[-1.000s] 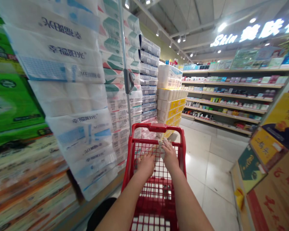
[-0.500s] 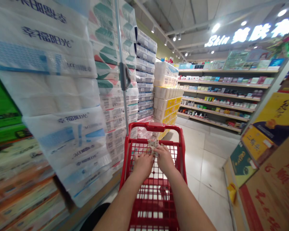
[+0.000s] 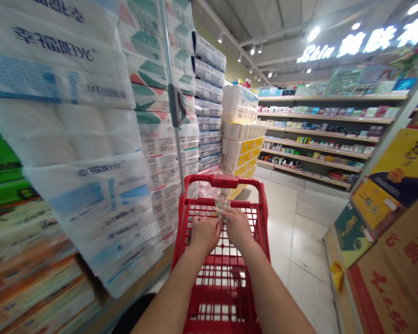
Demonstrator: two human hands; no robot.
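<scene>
Both forearms reach over a red plastic shopping basket [image 3: 223, 273] with lattice walls. Its far end carries a red handle [image 3: 225, 180]. Pinched in my right hand [image 3: 239, 227] is a small crumpled piece with a pale floral pattern [image 3: 222, 207]; whether it is cloth or paper I cannot tell. That piece lies against the basket's far rim. My left hand [image 3: 206, 233] is closed just to its left, thumb side close to the right hand. What the left fingers grip, if anything, is hidden behind the hand.
Stacked white toilet-roll packs [image 3: 101, 185] rise close on the left, beside a grey metal pole [image 3: 172, 93]. Cartons [image 3: 379, 218] line the right side. Pale floor tiles [image 3: 285, 222] run ahead to shelves of small boxes [image 3: 323, 116]. Yellow-white roll packs [image 3: 242, 148] stand past the basket.
The nearby packs on the left have shifted slightly leftward in view. Both hands keep nearly the same place over the basket, and the patterned piece stays in the right hand.
</scene>
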